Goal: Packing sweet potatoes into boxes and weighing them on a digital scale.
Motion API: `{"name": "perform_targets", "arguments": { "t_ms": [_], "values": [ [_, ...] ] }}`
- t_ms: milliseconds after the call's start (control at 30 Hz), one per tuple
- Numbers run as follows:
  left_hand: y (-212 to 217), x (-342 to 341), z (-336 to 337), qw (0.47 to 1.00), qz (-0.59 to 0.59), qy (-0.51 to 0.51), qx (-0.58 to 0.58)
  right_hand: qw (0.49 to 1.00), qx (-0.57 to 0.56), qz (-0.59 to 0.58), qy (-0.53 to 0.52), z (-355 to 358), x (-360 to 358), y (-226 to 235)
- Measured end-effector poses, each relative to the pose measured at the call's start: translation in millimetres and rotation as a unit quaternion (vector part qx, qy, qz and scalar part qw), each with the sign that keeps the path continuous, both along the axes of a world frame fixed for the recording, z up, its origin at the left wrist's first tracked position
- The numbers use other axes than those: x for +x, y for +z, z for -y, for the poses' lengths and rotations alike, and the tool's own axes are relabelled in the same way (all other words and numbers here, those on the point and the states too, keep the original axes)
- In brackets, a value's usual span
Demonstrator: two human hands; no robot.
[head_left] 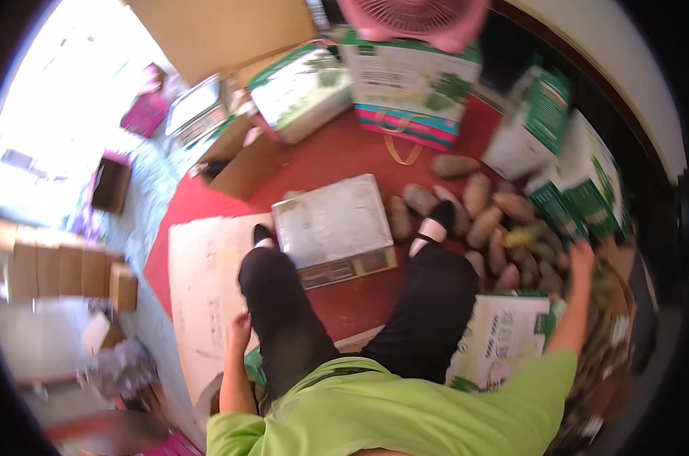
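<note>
My right hand (pixel 582 257) reaches out to the right, its fingers closed at the edge of a green flap on a white and green carton (pixel 597 163). The carton's flaps lean toward a heap of brownish-pink tubers (pixel 485 226) that look like sweet potatoes. Beside my left knee hangs my left hand (pixel 240 328), its fingers curled, with nothing visible in them. Between my feet stands a low scale (pixel 333 220) with a bare, pale platform. A flattened cardboard sheet (pixel 207 292) lies under my left side.
Another white and green carton (pixel 528 125) stands beyond the tubers. A pink fan (pixel 417 17) sits on a printed carton (pixel 409 83) at the back. An open brown box (pixel 242 163) is at far left, and more brown boxes (pixel 63 267) line the left. A printed carton (pixel 504 334) lies by my right thigh.
</note>
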State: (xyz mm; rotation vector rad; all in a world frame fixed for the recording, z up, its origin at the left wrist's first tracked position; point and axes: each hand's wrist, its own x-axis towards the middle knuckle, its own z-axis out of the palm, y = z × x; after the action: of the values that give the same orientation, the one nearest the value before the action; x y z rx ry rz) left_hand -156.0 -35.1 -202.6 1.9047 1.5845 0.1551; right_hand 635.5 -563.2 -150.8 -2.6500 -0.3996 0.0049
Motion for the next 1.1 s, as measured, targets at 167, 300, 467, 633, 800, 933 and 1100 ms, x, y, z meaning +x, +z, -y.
{"name": "perform_targets", "arguments": {
  "t_ms": [167, 300, 467, 633, 800, 933, 1100],
  "values": [
    [133, 52, -42, 0.963, 0.112, 0.117, 0.213, 0.978, -0.184, -0.027, -0.095, 164, -71, -38],
    [191, 127, -60, 0.931, 0.241, 0.051, 0.268, 0.953, -0.224, -0.124, -0.161, 287, -90, -93],
    [207, 193, -56, 0.933, 0.268, -0.095, 0.223, 0.963, -0.168, -0.167, -0.132, 308, -28, -42],
    [225, 243, -35, 0.889, 0.153, -0.291, 0.319, 0.948, -0.038, -0.301, -0.095, 75, -155, -65],
    [181, 232, -43, 0.904, 0.203, -0.282, 0.248, 0.942, 0.0, -0.321, -0.096, -44, -244, 80],
    [177, 212, -46, 0.923, 0.174, -0.28, 0.201, 0.923, 0.058, -0.373, -0.078, -5, -278, 85],
    [175, 214, -46, 0.914, 0.179, -0.305, 0.198, 0.914, 0.121, -0.382, -0.065, -27, -309, 117]
  ]
}}
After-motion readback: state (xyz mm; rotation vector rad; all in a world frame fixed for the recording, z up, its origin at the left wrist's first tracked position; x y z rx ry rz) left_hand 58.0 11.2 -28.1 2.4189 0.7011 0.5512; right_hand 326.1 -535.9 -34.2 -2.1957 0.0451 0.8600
